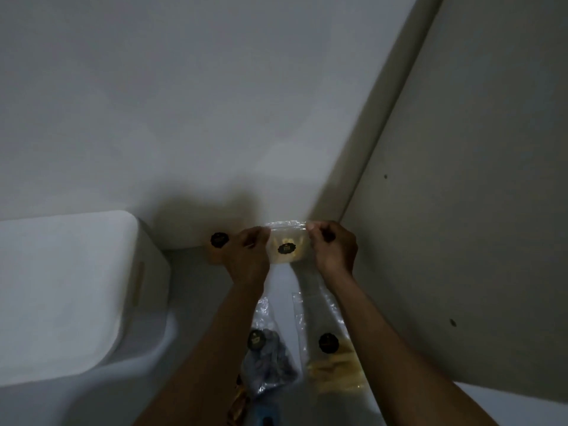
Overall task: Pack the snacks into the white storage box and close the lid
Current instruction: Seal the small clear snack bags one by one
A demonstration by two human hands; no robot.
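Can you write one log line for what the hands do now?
left hand + right hand: pinch yellow snack bag | white storage box: lid shut

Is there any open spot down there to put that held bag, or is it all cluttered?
The closed lid of the white box on the left is bare. So is the strip between the box and the dark snack bag. Below both hands it is crowded: that bag and the yellow snack bag lie side by side.

A pale wall (184, 103) rises behind the grey counter (196, 290); a beige panel (476, 210) stands at right.
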